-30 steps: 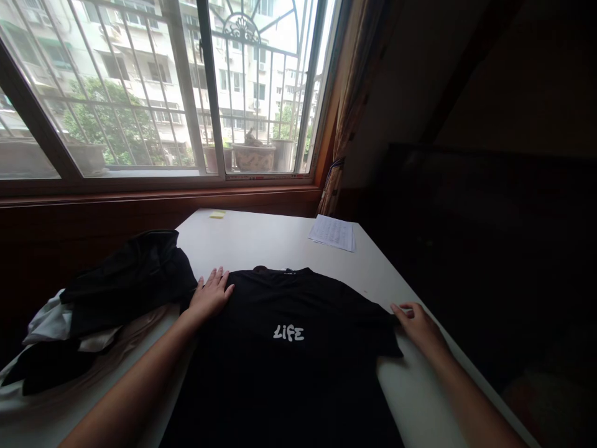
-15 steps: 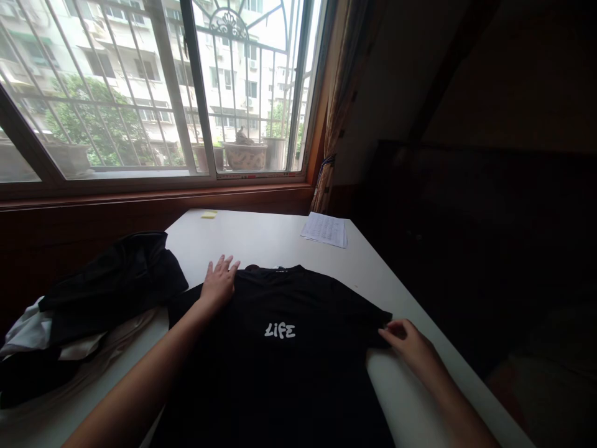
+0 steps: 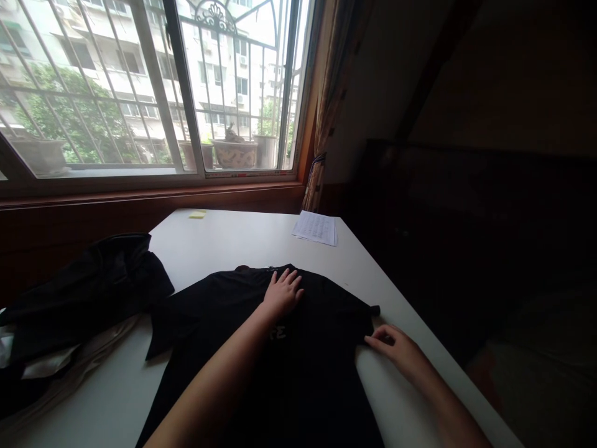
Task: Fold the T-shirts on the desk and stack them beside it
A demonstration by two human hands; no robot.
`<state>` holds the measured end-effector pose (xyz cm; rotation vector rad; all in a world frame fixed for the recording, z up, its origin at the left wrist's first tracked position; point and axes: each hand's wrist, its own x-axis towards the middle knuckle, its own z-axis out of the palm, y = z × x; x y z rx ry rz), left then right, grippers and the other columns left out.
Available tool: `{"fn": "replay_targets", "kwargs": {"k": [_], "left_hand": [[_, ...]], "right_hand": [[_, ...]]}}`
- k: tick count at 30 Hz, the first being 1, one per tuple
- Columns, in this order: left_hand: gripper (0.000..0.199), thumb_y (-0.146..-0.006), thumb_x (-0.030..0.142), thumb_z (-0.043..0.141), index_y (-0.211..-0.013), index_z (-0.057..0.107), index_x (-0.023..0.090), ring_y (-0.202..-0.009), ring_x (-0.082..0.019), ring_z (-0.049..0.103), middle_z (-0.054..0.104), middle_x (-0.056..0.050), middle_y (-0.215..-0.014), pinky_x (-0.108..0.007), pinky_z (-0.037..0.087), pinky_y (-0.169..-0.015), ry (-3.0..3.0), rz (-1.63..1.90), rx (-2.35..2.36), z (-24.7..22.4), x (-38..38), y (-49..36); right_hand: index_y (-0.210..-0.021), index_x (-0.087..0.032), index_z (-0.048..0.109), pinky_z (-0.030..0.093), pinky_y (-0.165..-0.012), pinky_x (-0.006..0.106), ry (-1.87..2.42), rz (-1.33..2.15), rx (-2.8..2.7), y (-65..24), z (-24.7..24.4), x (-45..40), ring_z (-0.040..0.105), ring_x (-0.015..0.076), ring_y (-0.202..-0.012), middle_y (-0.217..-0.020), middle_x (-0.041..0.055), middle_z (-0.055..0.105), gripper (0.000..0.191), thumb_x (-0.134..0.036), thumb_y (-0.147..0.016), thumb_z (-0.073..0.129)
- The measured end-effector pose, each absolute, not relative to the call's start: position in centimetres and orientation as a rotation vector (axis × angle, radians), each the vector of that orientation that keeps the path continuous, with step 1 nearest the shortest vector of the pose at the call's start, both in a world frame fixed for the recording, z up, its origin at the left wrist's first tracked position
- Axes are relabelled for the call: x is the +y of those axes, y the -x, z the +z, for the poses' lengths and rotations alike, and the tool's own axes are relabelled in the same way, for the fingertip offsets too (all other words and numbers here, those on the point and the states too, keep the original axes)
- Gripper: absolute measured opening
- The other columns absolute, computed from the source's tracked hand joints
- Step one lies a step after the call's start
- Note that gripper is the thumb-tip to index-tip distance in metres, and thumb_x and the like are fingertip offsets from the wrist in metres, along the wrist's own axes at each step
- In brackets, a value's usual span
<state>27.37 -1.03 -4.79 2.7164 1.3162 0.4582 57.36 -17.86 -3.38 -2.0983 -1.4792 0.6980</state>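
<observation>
A black T-shirt [image 3: 303,379] lies spread out on the white table, collar toward the window. White lettering on its chest is partly covered by my left forearm. My left hand [image 3: 283,291] rests flat on the shirt just below the collar, fingers spread and holding nothing. At the right sleeve, my right hand [image 3: 394,346] is closed in a pinch on the lower corner of the sleeve hem. The other sleeve [image 3: 170,317] lies on the table, pointing left.
Heaped at the left are dark and light clothes [image 3: 88,298]. Papers [image 3: 316,228] and a yellow sticky note [image 3: 197,214] lie at the table's far side. Behind the white table [image 3: 224,239] is a barred window [image 3: 153,93] with a tied curtain [image 3: 314,180].
My left hand has moved right, from the left shoulder of the shirt to below the collar. My right hand stays at the right sleeve. The view has shifted slightly right.
</observation>
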Motion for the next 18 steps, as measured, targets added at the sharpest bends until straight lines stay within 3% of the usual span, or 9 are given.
{"fn": "replay_targets", "kwargs": {"k": [3,8,14,18], "left_hand": [[0.053,-0.104,0.046,0.033,-0.152,0.043,0.025,-0.153,-0.030,0.023,0.035,-0.005,-0.163,-0.064,0.017,-0.122,-2.686,0.440,1.391,-5.2,-0.3,-27.6],[0.054,-0.105,0.045,0.028,-0.155,0.039,0.027,-0.154,-0.030,0.018,0.030,-0.001,-0.164,-0.065,0.018,-0.121,-2.648,0.381,1.480,-5.3,0.6,-26.9],[0.055,-0.104,0.043,0.025,-0.156,0.036,0.029,-0.155,-0.029,0.012,0.026,0.001,-0.166,-0.065,0.019,-0.120,-2.646,0.346,1.510,-5.1,0.7,-26.7],[0.056,-0.104,0.044,0.024,-0.156,0.036,0.028,-0.155,-0.030,0.012,0.026,0.001,-0.166,-0.065,0.019,-0.120,-2.649,0.331,1.510,-5.0,0.6,-26.7]], "right_hand": [[-0.078,-0.024,0.069,0.051,-0.080,0.035,2.075,0.731,-1.471,-57.5,-3.6,-17.8,0.065,0.0271,-0.093,-0.095,0.0066,0.072,0.036,-0.059,-0.072,0.066],[-0.098,-0.025,0.070,0.052,-0.079,0.037,2.086,0.630,-1.374,-57.2,-4.3,-17.5,0.065,0.0266,-0.093,-0.104,0.0073,0.071,0.046,-0.064,-0.077,0.059],[-0.080,-0.024,0.068,0.049,-0.072,0.038,2.115,0.437,-1.430,-56.0,-3.9,-17.6,0.062,0.0268,-0.086,-0.098,0.0091,0.069,0.044,-0.065,-0.082,0.051],[-0.080,-0.024,0.066,0.049,-0.074,0.039,2.175,0.455,-1.391,-55.3,-4.0,-17.7,0.062,0.0280,-0.090,-0.099,0.0101,0.067,0.045,-0.067,-0.081,0.053]]}}
